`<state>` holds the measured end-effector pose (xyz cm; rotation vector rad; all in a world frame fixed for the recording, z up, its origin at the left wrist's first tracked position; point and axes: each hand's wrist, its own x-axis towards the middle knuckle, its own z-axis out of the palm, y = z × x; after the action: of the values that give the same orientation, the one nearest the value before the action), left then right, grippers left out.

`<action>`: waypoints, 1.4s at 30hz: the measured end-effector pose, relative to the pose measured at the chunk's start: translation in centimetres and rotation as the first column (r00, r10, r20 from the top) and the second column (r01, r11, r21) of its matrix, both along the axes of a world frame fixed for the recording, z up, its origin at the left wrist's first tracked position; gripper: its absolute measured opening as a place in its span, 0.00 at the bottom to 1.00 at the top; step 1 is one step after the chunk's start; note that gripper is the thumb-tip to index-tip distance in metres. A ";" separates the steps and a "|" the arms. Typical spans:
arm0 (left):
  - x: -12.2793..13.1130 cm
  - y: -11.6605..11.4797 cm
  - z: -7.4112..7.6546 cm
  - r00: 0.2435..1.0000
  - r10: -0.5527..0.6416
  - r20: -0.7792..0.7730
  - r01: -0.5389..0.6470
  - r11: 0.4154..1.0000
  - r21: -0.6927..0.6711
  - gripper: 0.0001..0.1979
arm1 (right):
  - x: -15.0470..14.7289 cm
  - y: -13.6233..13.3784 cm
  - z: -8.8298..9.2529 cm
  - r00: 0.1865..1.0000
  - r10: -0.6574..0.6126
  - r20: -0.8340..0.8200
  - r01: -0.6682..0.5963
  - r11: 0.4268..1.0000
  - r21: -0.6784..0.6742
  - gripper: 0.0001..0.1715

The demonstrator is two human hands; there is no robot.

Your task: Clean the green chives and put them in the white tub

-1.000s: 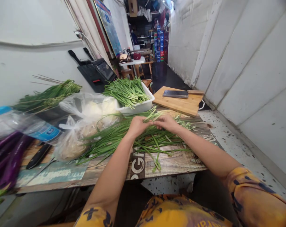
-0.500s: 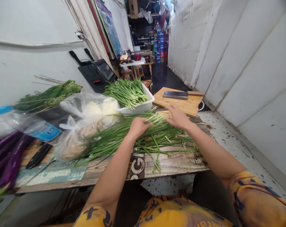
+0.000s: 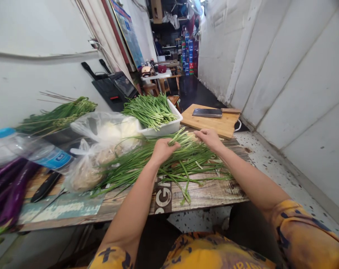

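Observation:
Long garlic chives (image 3: pixel 141 157) lie in a loose pile across the table, their pale stem ends toward the right. My left hand (image 3: pixel 164 151) is closed around a small bunch of them, with the whitish ends sticking out past the thumb. Just right of those ends, my right hand (image 3: pixel 210 139) is closed in a pinch, thumb against fingers. Whatever is between its fingertips is too small to make out. Behind the pile, a white plastic basket (image 3: pixel 173 127) holds more chives, neatly bunched.
A cutting board (image 3: pixel 208 125) with a cleaver (image 3: pixel 207 112) lies at the back right. On the left are plastic bags (image 3: pixel 88 170), a water bottle (image 3: pixel 46 151), a black-handled knife (image 3: pixel 46 186), purple eggplants (image 3: pixel 18 190) and another heap of greens (image 3: pixel 59 114). The table's front edge (image 3: pixel 124 215) is near me.
My right hand's fingers have closed from a looser, spread pose into a pinch by the stem ends. My left hand keeps its hold in nearly the same spot.

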<state>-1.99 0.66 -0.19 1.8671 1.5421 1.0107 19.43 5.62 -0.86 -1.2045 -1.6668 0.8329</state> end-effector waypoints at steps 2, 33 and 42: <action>0.0 0.0 0.0 1.000 0.005 -0.015 -0.005 1.000 0.004 0.11 | 0.2 -0.1 0.0 0.989 -0.046 0.141 0.011 0.971 0.240 0.20; -0.5 -0.1 0.4 0.998 -0.020 -0.066 0.018 0.999 -0.038 0.14 | -0.1 0.2 0.2 0.969 0.101 0.223 -0.120 0.990 0.073 0.23; -0.7 -0.1 0.6 0.992 -0.003 -0.123 0.002 1.000 -0.011 0.16 | 1.6 1.7 -1.0 0.828 -0.166 0.536 0.019 0.963 0.269 0.14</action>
<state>-2.70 0.61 0.38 1.9551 1.6109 0.8991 21.07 7.35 -1.84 -1.4142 -2.0785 0.1866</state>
